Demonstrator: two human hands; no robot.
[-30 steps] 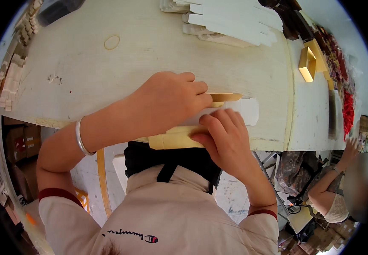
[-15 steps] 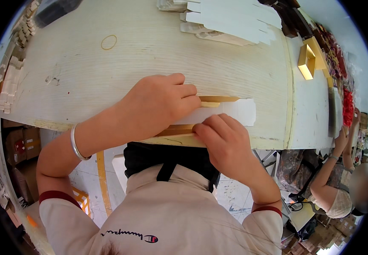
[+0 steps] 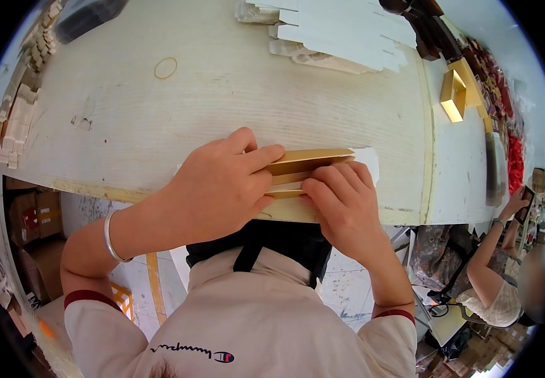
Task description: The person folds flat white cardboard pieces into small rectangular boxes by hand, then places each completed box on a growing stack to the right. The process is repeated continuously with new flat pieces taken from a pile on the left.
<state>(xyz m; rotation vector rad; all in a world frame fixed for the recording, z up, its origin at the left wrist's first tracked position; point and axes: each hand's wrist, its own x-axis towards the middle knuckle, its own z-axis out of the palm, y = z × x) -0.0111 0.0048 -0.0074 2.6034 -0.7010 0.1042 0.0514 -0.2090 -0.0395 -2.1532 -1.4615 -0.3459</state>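
Note:
A long gold cardboard box (image 3: 307, 155), partly folded with white inside, lies at the table's front edge in front of me. Its far and near walls stand up along its length. My left hand (image 3: 225, 179) grips the left part, fingers on the far wall and thumb at the near wall. My right hand (image 3: 342, 195) is bent around the right part, its fingertips pressed into the box between the walls. A white cardboard end (image 3: 369, 160) shows past my right fingers. Both hands hide much of the box.
A stack of flat white cartons (image 3: 342, 31) lies at the far side. A rubber band (image 3: 166, 67) rests far left. White folded pieces (image 3: 20, 126) line the left edge. A gold open box (image 3: 454, 96) stands at right; another person (image 3: 493, 264) sits beyond, holding a phone.
The gold walls have come closer together and lifted off the white base. My left hand has moved down and left along the box; my right hand has shifted slightly right.

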